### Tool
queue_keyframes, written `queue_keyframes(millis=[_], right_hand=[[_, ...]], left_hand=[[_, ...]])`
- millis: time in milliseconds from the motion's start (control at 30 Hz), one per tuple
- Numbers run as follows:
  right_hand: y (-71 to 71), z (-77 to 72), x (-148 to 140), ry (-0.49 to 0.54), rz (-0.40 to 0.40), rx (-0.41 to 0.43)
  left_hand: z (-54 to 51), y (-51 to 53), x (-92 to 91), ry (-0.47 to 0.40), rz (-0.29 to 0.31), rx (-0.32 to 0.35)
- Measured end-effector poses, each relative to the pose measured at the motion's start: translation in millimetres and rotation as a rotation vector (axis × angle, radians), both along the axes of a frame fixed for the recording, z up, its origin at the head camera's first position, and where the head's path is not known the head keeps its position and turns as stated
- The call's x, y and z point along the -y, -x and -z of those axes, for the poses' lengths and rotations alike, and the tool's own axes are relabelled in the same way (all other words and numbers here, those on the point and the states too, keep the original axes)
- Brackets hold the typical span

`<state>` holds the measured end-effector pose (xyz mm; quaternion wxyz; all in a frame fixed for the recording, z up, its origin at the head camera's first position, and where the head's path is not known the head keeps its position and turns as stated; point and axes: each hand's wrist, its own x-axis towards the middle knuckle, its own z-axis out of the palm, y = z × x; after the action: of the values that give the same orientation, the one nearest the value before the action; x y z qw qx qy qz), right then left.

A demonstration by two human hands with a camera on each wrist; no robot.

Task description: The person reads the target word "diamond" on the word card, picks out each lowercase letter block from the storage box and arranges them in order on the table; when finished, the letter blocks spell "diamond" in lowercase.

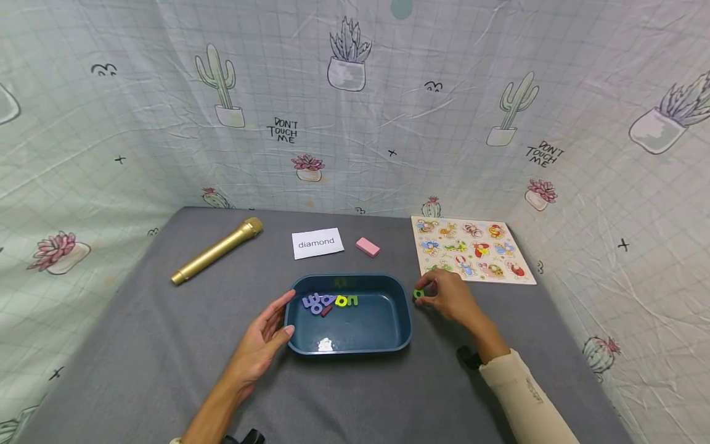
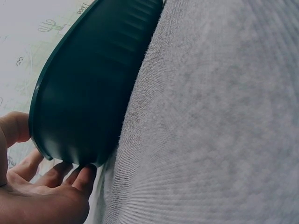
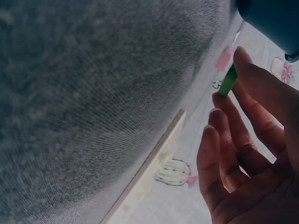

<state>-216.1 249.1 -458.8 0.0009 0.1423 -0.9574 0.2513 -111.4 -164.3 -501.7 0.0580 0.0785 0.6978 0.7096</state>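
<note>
A dark blue tray point(image 1: 349, 353) lies on the grey cloth, with purple, yellow, green and red letter pieces point(image 1: 327, 301) toward its left inside. My left hand point(image 1: 256, 350) grips the tray's left end, thumb at the rim and fingers against the outer wall; the left wrist view shows this hand point(image 2: 51, 191) at the end of the tray point(image 2: 84, 88). Just right of the tray, my right hand point(image 1: 450, 297) pinches a small green letter piece point(image 1: 418, 295). In the right wrist view the green piece point(image 3: 228, 81) sits between thumb and fingertips of that hand point(image 3: 257, 135).
Behind the tray lie a white card point(image 1: 318, 243) reading "diamond" and a pink block point(image 1: 368, 247). A gold microphone point(image 1: 216, 251) is at the back left. A wooden insect puzzle board point(image 1: 474, 250) lies at the back right, just beyond my right hand.
</note>
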Motion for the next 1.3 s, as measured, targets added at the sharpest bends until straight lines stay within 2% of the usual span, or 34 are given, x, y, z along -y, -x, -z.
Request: queue_keyframes(millis=[267,533,800,967,1100,1300], right_hand=[[4.0,4.7,0,-0.029,-0.005,0.042],[5.9,7.5,0,-0.046,0.008,0.086],[5.7,7.6,0,-0.049,0.011,0.049],[1.0,-4.7,4,-0.041,0.023,-0.049],[-4.9,-20.4,13,-0.017,0.013,-0.152],[-18.9,-45.5,33,0.061,-0.028,-0.241]], left_hand=[[2.3,1.0,-0.3,-0.021,0.025,-0.071],[2.0,-0.2,-0.8,-0.033,0.029,-0.058],[0.9,-0.7,-1.4,-0.043,0.034,-0.049],[0.3,-0.3,-1.6,-0.046,0.034,-0.048],[1.0,-0.2,-1.4,-0.041,0.033,-0.053],[2.4,0.0,-0.7,-0.034,0.032,-0.053]])
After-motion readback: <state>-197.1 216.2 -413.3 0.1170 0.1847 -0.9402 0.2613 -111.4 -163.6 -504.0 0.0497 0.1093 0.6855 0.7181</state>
